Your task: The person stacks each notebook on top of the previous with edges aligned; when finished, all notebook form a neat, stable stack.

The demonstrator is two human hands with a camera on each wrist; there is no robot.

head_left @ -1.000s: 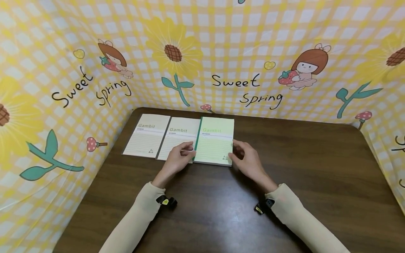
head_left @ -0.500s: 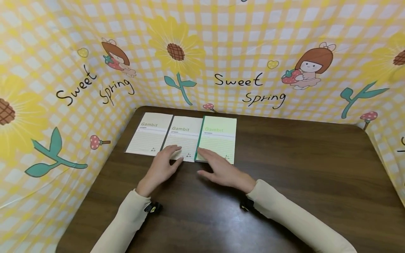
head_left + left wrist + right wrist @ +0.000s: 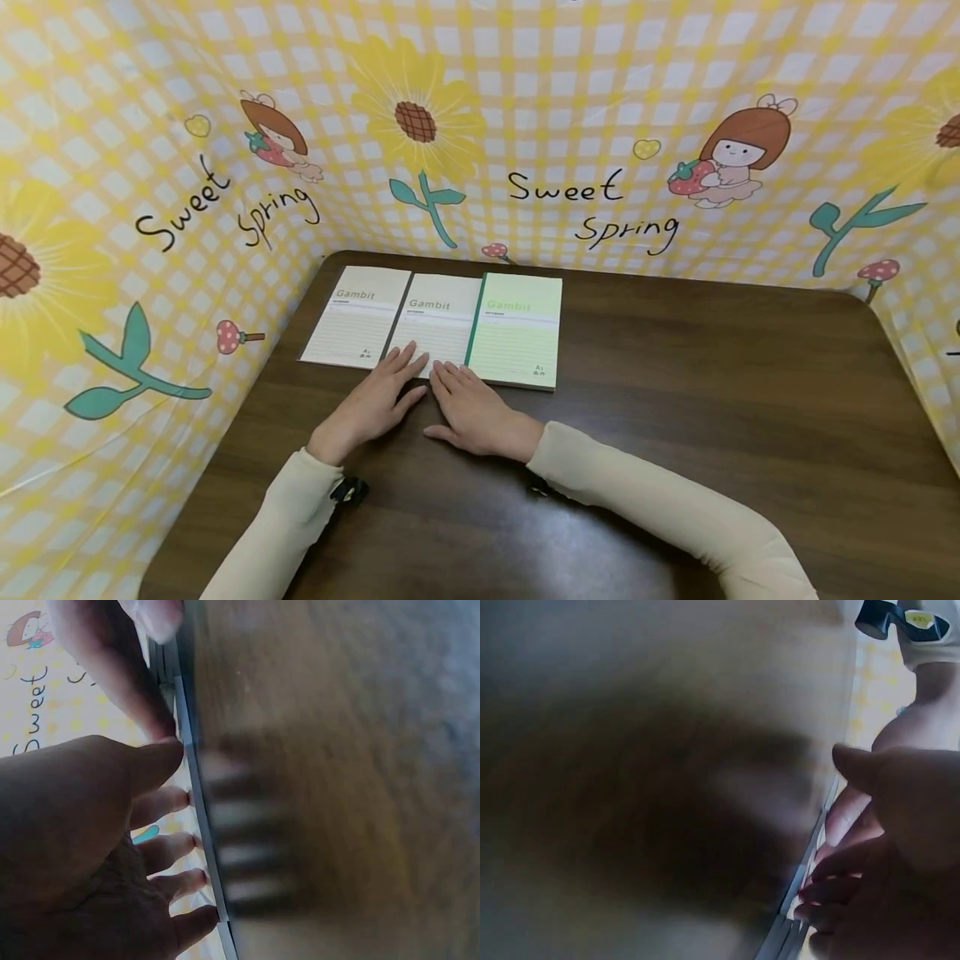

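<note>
Three "Gambit" notebooks lie side by side on the dark table: a white notebook (image 3: 358, 315) at the left, a second white notebook (image 3: 438, 321) with a dark spine in the middle, and a pale green notebook (image 3: 517, 337) with a green spine at the right. My left hand (image 3: 369, 408) reaches to the near edge of the middle notebook, fingers spread; in the left wrist view the left hand (image 3: 82, 825) has its fingertips along the notebooks' edge. Just beside it, my right hand (image 3: 483, 415) has its extended fingertips at the middle notebook's lower right part. Neither hand grips anything.
The brown wooden table (image 3: 712, 417) extends to the right and in front. A yellow checked cloth (image 3: 555, 100) with sunflowers and cartoon figures stands around its back and sides. A dark strap device (image 3: 349, 490) sits at the left wrist.
My right hand has left the green notebook's right edge and moved left over to the middle notebook. My left hand has drawn slightly left and towards me, its fingers straightening. The notebooks lie still.
</note>
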